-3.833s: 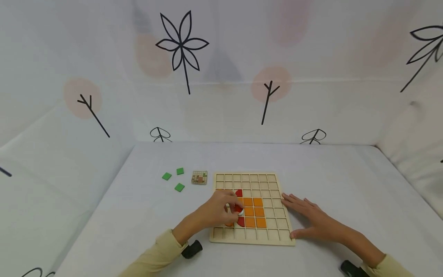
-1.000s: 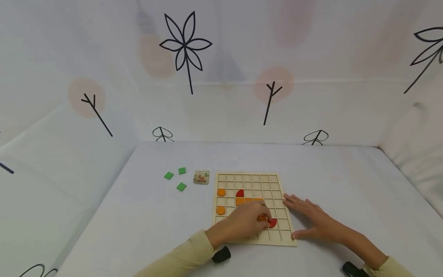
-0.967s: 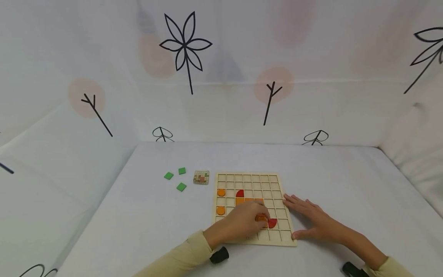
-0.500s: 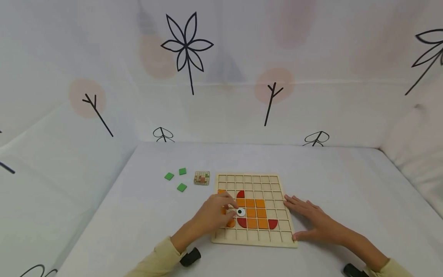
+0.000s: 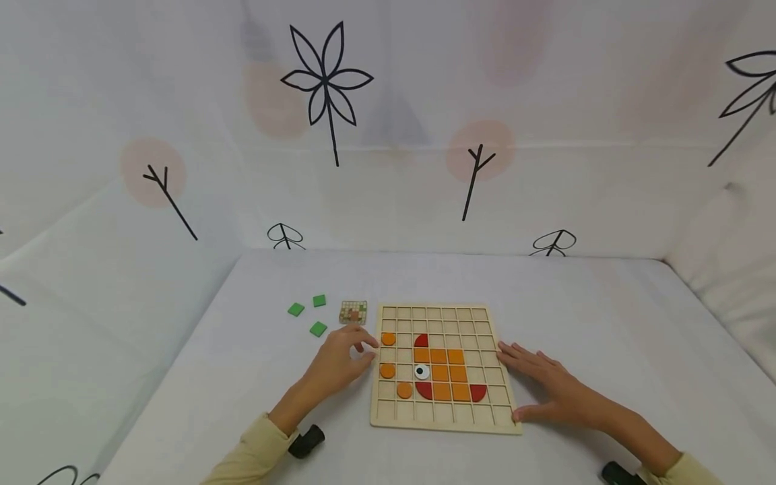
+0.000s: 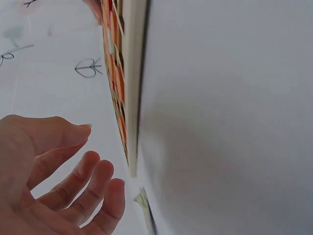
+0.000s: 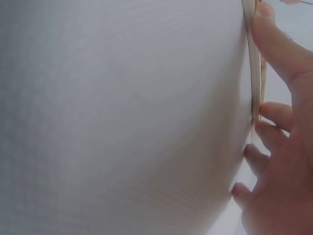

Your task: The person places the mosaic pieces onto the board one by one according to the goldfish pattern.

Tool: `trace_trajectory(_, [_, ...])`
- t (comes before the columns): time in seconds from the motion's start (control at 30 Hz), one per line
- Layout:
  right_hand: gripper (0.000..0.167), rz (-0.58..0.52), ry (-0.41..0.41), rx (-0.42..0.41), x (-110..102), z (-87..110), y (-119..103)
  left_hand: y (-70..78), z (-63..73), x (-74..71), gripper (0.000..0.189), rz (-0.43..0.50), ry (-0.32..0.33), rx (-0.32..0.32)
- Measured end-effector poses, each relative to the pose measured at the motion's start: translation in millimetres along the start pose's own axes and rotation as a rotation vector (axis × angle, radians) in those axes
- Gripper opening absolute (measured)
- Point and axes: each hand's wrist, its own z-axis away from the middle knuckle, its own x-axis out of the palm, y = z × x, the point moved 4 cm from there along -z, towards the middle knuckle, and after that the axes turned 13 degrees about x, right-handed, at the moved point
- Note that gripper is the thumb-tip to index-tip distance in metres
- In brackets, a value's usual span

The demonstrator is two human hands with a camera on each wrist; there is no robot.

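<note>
A light wooden grid board (image 5: 439, 417) lies on the table with coloured pieces in its cells. Orange square tiles (image 5: 440, 373) form a block, bordered by red quarter-round pieces (image 5: 478, 392) and a white eye piece (image 5: 421, 372). Orange round pieces (image 5: 387, 371) sit toward the board's left side. My left hand (image 5: 336, 360) hovers just left of the board, fingers loosely bent and apart; the left wrist view confirms that this hand (image 6: 63, 176) holds nothing. My right hand (image 5: 548, 387) rests with spread fingers against the board's right edge, thumb near the lower corner.
Three green square tiles (image 5: 318, 329) lie on the white table to the left. A small patterned grid card (image 5: 353, 311) sits between them and the board. White printed cloth (image 5: 388, 195) rises behind and at both sides.
My left hand pressed at the board's lower right, where a red quarter-round piece now shows, then moved left past the eye piece and off the board. The right hand has stayed in place.
</note>
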Motion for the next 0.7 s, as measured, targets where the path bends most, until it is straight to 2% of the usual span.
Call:
trace_trajectory(0.23, [0.088, 0.009, 0.008, -0.015, 0.0, 0.2, -0.3, -30.0, 6.6, -9.4, 0.014, -0.031, 0.08, -0.082])
trace_trajectory(0.47, [0.088, 0.016, 0.013, -0.016, -0.2, 0.7, 0.4, -53.5, 12.5, -26.9, 0.014, -0.028, 0.177, -0.168])
trace_trajectory(0.6, [0.088, 0.006, 0.0, 0.005, -0.5, 0.2, 0.5, -65.0, 16.0, -36.5, 0.013, -0.047, 0.191, -0.25])
trace_trajectory(0.7, [0.089, 0.005, 0.001, 0.004, -0.8, 0.3, -0.4, -76.1, 18.1, -40.5, 0.016, -0.068, 0.165, -0.323])
